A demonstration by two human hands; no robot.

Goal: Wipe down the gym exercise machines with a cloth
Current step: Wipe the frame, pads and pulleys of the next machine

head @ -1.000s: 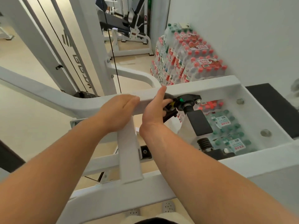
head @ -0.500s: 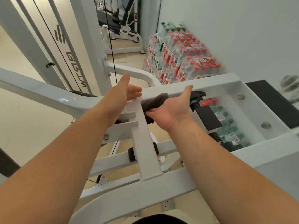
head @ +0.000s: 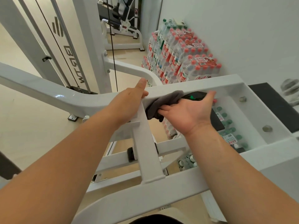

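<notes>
The right hand (head: 189, 113) clamps the cloth (head: 163, 103) against the bar (head: 199, 84); the left hand (head: 127, 103) grips this bar. Wiping seems midway; the rest looks not yet wiped.

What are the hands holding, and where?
Right hand grips the grey cloth by its bunched lower end. Left hand holds the white bar beside it.

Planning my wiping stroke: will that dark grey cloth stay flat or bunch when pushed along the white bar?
Likely floppy: the dark grey cloth hangs in folds against the white metal frame bar. Probably light, since the right hand holds it by fingers alone. It may bunch on the glossy paint.
</notes>
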